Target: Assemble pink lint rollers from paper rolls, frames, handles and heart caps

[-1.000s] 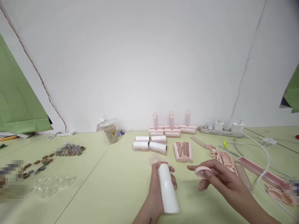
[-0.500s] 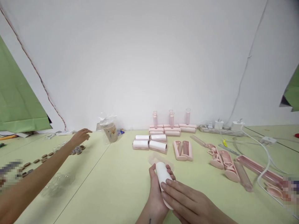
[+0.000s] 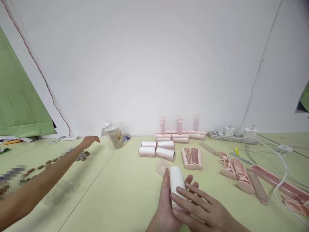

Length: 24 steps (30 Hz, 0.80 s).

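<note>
left hand (image 3: 166,206) grips white roll (image 3: 177,185) | right hand (image 3: 205,211) fingers flat on roll, loose | steady roll, press end squarely

A single head-worn view is given, taken from above the near edge of the pale green table (image 3: 116,193) and faced forward and slightly down toward its far edge, where the white wall (image 3: 149,64) is met. The near edge is seen close, the far edge well apart. The whole width is taken in, and heights are seen squeezed; no second view is offered for overlap.
</note>
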{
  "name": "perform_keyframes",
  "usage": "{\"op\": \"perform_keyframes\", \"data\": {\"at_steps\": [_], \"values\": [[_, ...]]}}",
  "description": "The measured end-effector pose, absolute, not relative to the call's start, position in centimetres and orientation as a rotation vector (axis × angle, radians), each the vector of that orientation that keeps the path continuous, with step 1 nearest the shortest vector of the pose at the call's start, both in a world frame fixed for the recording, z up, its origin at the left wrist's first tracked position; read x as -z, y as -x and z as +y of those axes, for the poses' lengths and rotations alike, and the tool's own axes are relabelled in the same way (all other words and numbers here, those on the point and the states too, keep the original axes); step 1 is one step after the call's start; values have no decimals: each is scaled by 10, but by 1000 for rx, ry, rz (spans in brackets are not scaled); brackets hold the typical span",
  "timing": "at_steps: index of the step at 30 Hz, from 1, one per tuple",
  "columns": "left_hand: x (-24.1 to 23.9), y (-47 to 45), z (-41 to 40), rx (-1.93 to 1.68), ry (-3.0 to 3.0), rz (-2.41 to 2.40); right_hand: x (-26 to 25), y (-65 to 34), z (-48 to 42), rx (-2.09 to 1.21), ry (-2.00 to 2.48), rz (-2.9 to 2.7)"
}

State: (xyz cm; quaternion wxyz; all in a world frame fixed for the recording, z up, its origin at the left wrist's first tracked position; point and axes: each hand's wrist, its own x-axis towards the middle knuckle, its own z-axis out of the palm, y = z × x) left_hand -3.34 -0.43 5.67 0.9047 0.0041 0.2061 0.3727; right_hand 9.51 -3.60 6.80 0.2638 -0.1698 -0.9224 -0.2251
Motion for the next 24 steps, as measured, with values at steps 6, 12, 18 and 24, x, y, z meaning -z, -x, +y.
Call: {"op": "perform_keyframes", "data": {"at_steps": [6, 12, 18, 24], "values": [[-57, 42, 2, -842, -29, 472, -71, -103, -33, 249, 557, -2378], [-64, 49, 13, -948, -55, 403, -76, -130, 62, 28, 1643, -2193], [-62, 48, 16, -1013, -121, 516, -55, -124, 116, -100, 2072, -2134], [-60, 48, 19, -1047, -131, 543, -51, -149, 114, -432, 2159, -2038]]}}
